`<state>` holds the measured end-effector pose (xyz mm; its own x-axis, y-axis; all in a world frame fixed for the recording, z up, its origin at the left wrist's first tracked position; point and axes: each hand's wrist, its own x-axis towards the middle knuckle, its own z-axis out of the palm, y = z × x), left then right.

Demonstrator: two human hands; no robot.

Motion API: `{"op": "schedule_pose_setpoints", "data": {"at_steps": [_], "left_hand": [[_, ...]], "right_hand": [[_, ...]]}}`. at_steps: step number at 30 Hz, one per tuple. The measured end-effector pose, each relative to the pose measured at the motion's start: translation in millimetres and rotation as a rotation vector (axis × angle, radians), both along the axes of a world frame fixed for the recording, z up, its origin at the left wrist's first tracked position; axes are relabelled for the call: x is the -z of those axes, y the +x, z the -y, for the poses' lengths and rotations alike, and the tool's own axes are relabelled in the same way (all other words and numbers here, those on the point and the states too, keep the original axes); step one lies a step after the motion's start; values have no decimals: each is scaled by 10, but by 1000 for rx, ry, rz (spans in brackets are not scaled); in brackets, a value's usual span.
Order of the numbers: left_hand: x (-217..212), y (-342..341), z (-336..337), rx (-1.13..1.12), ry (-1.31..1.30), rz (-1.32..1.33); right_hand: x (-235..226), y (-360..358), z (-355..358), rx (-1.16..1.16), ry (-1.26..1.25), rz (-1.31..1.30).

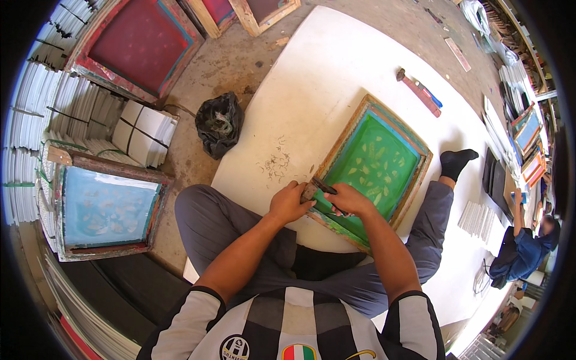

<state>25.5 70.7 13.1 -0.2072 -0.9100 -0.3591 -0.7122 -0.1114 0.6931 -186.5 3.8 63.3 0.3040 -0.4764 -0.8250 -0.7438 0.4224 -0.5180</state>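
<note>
A wooden screen-printing frame (343, 137) with green mesh (390, 156) and pale leaf shapes lies on the white sheet, tilted between my legs. My right hand (353, 201) is closed around dark pliers (324, 186), their jaws at the frame's near-left corner. My left hand (290, 204) grips a worn brownish piece (309, 192) at that corner, thumb and fingers around it; whether it is part of the frame is hard to see. Several small bent staples (276, 163) lie scattered just beyond my left hand.
Past the frame lie a hammer (421, 96) and a blue-handled tool (431, 96). A black plastic bag (219, 125) stands left of the white sheet (312, 78). More screen frames (114, 207) and strapped stacks (141, 133) line the left. Another person (521, 255) sits far right.
</note>
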Motion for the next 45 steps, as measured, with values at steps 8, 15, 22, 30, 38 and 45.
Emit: {"op": "schedule_pose_setpoints", "data": {"at_steps": [8, 15, 22, 30, 38, 45], "left_hand": [[10, 6, -4, -6, 5, -4], [16, 1, 3, -2, 15, 5], [10, 4, 7, 5, 5, 4], [24, 4, -15, -12, 20, -1], [-202, 98, 118, -154, 288, -244], [194, 414, 194, -698, 472, -962]], "right_hand": [[51, -27, 13, 96, 92, 30], [184, -65, -70, 98, 55, 26], [254, 8, -324, -125, -440, -156], [295, 95, -461, -121, -642, -305], [-16, 119, -191, -19, -425, -17], [0, 433, 69, -277, -324, 25]]}}
